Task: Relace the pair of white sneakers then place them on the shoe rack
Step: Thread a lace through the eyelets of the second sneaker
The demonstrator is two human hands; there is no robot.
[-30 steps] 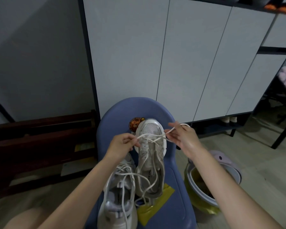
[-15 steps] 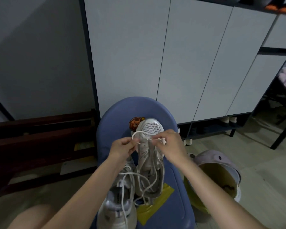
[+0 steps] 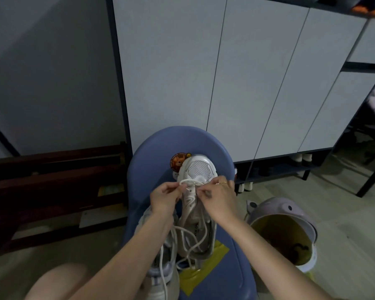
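Both hands, left [image 3: 164, 197] and right [image 3: 219, 201], pinch the lace [image 3: 187, 182] at the toe eyelets of the sneaker [image 3: 198, 191], propped on the chair [image 3: 152, 156] for threading; its mate [image 3: 160, 276] lies beside it.

Perforated mesh toe on white sneaker [image 3: 198, 169]; smooth matt blue plastic chair [image 3: 154, 152]; dark wooden rack [image 3: 52, 176].
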